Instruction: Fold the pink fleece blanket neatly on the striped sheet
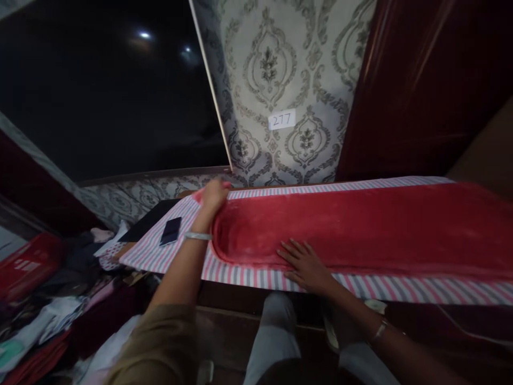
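Observation:
A long, folded red plush blanket lies flat over a striped cloth. At the blanket's rounded far left end, my left hand is closed around a bit of pinkish-red cloth that shows on both sides of the fist. Whether this piece belongs to the blanket, I cannot tell. My right hand rests palm down on the blanket's near edge, fingers spread, holding nothing. A dark phone lies on the striped cloth to the left of my left forearm.
A large dark screen stands behind on the left. Patterned wallpaper bears a paper label reading 277. Heaped clothes and a red bag-like item lie at the lower left. My legs are close to the front edge.

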A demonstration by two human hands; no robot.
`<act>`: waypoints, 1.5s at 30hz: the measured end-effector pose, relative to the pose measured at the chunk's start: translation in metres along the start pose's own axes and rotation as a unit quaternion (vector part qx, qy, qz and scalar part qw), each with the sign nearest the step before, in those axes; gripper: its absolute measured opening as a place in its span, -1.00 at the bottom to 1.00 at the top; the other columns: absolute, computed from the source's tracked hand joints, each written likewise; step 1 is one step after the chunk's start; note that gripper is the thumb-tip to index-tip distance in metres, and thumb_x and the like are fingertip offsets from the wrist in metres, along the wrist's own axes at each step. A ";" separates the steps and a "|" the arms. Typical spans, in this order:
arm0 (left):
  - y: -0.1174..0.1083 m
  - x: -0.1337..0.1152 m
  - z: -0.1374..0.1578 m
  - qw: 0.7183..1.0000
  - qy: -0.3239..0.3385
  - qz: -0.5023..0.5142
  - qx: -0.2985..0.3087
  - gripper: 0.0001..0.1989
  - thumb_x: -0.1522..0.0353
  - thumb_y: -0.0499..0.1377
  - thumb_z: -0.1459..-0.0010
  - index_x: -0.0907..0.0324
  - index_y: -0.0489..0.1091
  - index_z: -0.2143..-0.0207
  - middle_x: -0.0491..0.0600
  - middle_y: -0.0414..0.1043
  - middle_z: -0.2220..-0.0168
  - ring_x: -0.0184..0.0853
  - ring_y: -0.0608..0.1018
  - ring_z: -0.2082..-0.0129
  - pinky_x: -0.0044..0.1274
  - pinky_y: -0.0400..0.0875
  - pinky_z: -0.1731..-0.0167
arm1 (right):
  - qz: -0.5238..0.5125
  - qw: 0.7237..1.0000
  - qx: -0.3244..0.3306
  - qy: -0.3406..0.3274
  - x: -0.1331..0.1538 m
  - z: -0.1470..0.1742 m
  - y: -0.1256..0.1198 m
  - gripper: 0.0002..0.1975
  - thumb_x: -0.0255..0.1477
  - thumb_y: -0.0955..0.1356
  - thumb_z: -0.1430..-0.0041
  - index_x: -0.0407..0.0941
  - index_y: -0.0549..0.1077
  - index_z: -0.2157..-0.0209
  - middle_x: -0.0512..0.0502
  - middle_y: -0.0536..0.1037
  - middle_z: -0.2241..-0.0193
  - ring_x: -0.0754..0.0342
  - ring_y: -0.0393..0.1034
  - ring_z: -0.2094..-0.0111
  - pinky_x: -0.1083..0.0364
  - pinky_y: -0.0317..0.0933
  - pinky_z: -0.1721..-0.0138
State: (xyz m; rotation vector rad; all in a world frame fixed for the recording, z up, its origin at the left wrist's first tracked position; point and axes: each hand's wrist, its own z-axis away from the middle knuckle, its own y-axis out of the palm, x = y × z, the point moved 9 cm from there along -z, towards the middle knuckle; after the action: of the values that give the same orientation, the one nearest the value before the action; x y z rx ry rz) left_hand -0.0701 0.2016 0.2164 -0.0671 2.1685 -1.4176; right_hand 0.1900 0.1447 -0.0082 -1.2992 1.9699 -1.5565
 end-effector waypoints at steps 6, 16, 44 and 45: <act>0.130 -0.129 0.139 0.935 0.323 -0.080 0.125 -0.74 0.51 0.02 -0.23 0.24 0.42 0.09 0.12 0.51 0.15 -0.21 0.54 0.18 -0.40 0.40 0.14 | -0.287 0.912 -0.231 0.182 -0.076 0.029 -0.043 -0.60 -0.18 0.25 -0.26 -0.08 0.54 0.04 -0.27 0.57 0.01 -0.15 0.43 -0.06 -0.20 0.26 -0.12; 0.150 -0.103 0.209 0.925 0.374 -0.069 -0.002 -0.64 0.50 0.16 -0.08 0.25 0.38 0.03 0.12 0.42 0.13 -0.12 0.46 0.13 -0.32 0.36 0.17 | -0.589 0.681 -0.223 0.374 -0.153 -0.003 -0.045 -0.72 -0.49 0.44 0.04 -0.05 0.42 0.22 -0.02 0.55 0.35 0.11 0.49 0.40 0.11 0.44 0.38; 0.194 -0.101 0.219 0.905 0.417 0.021 -0.080 -0.61 0.58 0.12 -0.02 0.12 0.46 0.09 0.11 0.51 0.08 -0.14 0.51 0.14 -0.34 0.48 0.22 | -0.557 0.724 -0.157 0.375 -0.240 -0.155 -0.048 -0.73 -0.61 0.39 0.11 -0.16 0.52 0.28 0.03 0.57 0.54 0.07 0.44 0.50 0.13 0.35 0.39; 0.197 -0.100 0.219 0.907 0.413 0.024 -0.073 -0.59 0.57 0.13 -0.04 0.12 0.45 0.06 0.12 0.50 0.06 -0.13 0.50 0.11 -0.32 0.47 0.19 | -0.553 0.727 -0.155 0.377 -0.240 -0.152 -0.046 -0.73 -0.62 0.39 0.11 -0.15 0.52 0.28 0.02 0.58 0.53 0.07 0.45 0.49 0.13 0.35 0.38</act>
State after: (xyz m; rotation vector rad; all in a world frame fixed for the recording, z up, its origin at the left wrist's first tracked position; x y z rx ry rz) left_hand 0.1648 0.1386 0.0223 0.6405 2.9133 -1.3950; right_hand 0.2322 0.4279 0.0207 -2.6157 1.9380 -2.6956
